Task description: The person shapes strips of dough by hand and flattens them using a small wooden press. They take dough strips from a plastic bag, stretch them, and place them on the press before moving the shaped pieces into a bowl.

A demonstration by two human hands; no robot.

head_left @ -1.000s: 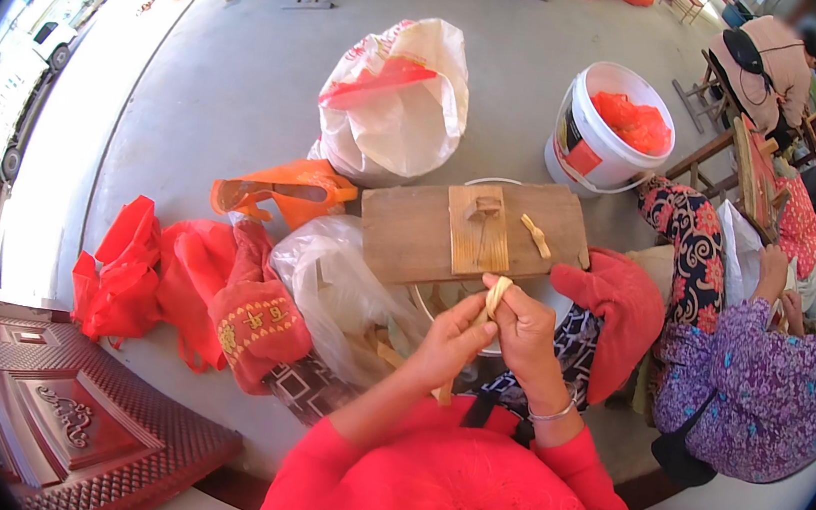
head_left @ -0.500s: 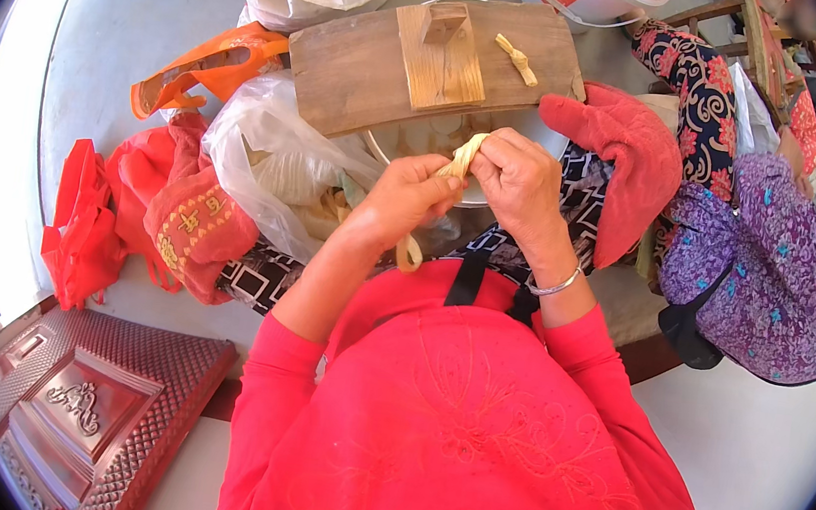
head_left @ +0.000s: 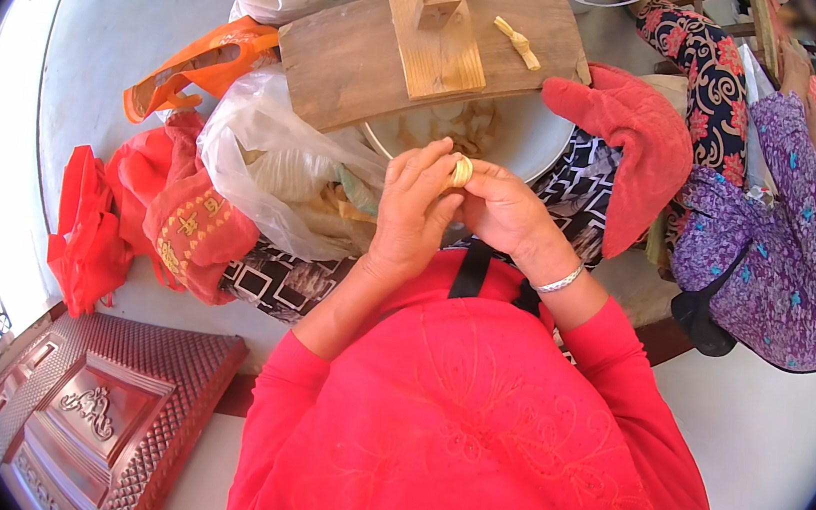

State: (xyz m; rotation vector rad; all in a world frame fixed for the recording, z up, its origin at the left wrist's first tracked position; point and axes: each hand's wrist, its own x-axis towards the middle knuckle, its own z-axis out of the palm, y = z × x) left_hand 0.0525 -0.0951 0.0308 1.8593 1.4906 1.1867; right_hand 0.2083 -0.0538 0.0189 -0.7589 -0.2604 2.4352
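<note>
Both hands meet just below the near edge of the wooden board (head_left: 431,51), over the rim of the metal basin (head_left: 531,143) that the board spans. The pale yellow strip (head_left: 461,169), coiled into a small roll, sits between them. Left hand (head_left: 413,210): fingers (head_left: 427,172) extended, tips pressed against the roll's left side. Right hand (head_left: 504,211): thumb and forefinger pinch the roll from the right. Roll's axis points roughly up toward the board; both hands equally near, touching it. A finished knotted strip (head_left: 519,42) lies on the board's far right part. Clear plastic bag (head_left: 286,176) lies left of the board.
</note>
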